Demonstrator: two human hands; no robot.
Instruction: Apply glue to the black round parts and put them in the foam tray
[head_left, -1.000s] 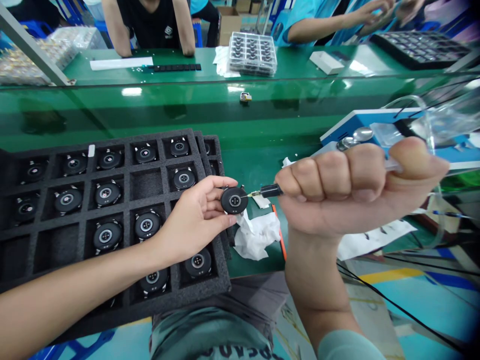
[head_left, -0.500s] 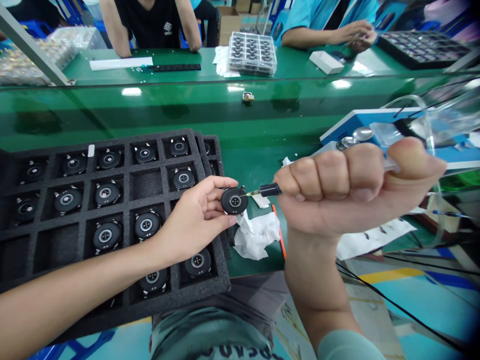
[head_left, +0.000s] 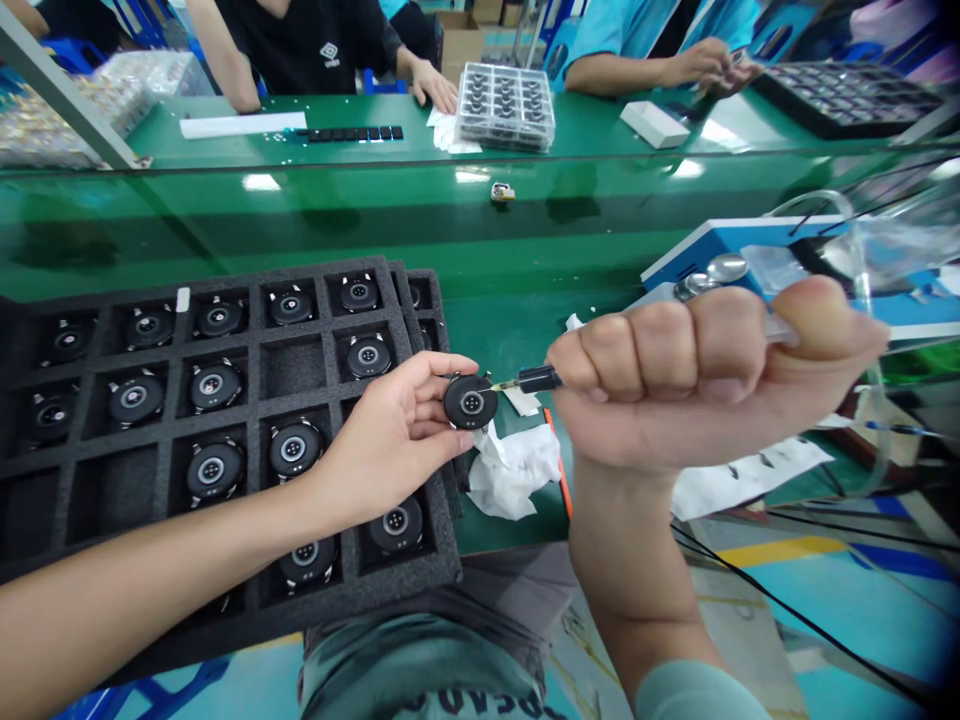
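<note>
My left hand (head_left: 397, 440) pinches a round black smartwatch body (head_left: 472, 402) by its edge, sensor side facing up, over the right side of a black foam tray (head_left: 442, 555). My right hand (head_left: 690, 370) is wrapped in a fist around a dispensing syringe (head_left: 538, 379), thumb at its far end. Its thin yellowish needle points left and its tip is at the right rim of the watch body. Whether it touches the rim I cannot tell. Several like watch bodies (head_left: 215, 470) lie in the tray's compartments; my left forearm hides part of the tray.
Crumpled white tissue (head_left: 517, 470) and an orange stick (head_left: 558, 465) lie below the syringe. A blue and white machine (head_left: 712, 250) with clear tubing (head_left: 862, 260) stands at right. Across the bench, two people sit near a clear box of parts (head_left: 506, 105).
My hands, the watch body and the syringe stay almost still. Across the bench, the hand of the person in black has come down on the table beside the clear box.
</note>
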